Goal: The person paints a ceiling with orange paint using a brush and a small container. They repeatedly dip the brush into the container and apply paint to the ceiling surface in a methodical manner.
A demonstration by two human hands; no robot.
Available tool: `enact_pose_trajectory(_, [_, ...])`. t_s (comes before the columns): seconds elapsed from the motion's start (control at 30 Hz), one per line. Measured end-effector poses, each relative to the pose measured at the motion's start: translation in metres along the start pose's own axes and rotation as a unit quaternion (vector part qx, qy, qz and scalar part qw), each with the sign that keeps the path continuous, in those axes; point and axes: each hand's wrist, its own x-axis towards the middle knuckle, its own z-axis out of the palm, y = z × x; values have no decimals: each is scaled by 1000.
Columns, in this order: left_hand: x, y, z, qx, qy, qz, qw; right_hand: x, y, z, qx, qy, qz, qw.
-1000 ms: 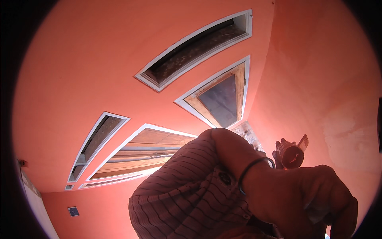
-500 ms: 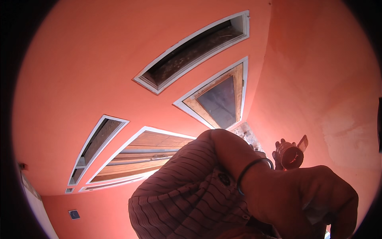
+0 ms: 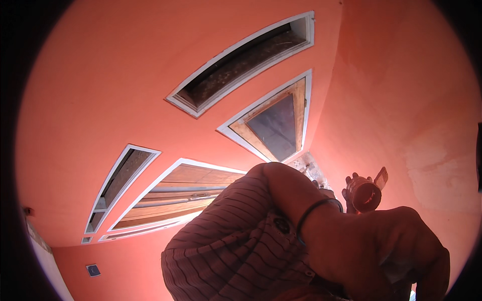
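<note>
My left arm, in a striped sleeve, bends across the lower middle, with a dark band (image 3: 315,208) round its wrist. Close to the camera at the lower right, my left hand (image 3: 386,246) has curled fingers, some cut off by the lower edge. A greyish patch shows among them; what it is I cannot make out. Beyond that hand, my right hand (image 3: 348,192) wraps round a small round pot (image 3: 365,196), its open mouth towards me. A flat, pale reddish piece (image 3: 381,178) stands out beside the pot's rim. My right forearm is hidden.
Orange walls (image 3: 125,90) surround me. In the far wall are a long recessed opening (image 3: 246,65), a wood-framed glass window (image 3: 276,125), a narrow vent (image 3: 123,175) and a wide wooden-slatted opening (image 3: 181,193). A small dark square plate (image 3: 93,270) sits at lower left.
The whole view has shifted very slightly. Both hands and the pot keep nearly the same places and grips.
</note>
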Motion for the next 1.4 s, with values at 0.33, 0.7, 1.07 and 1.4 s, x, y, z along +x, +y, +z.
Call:
enact_pose_trajectory(0.33, [-1, -2, -2, 1, 5, -6, 1000, 0, 0, 2, 17, -10, 4, 1000])
enact_pose_trajectory(0.7, [-1, -7, -2, 10, 3, -21, 1000, 0, 1, 5, 37, -24, 12, 999])
enact_pose_trajectory(1.07, [1, -25, 1, 26, -2, -47, 999, 0, -1, 8, 56, -37, 18, 998])
enact_pose_trajectory(1.4, [1, -9, 1, 63, 79, -54, 993, -4, -5, 10, 93, -62, 17, 994])
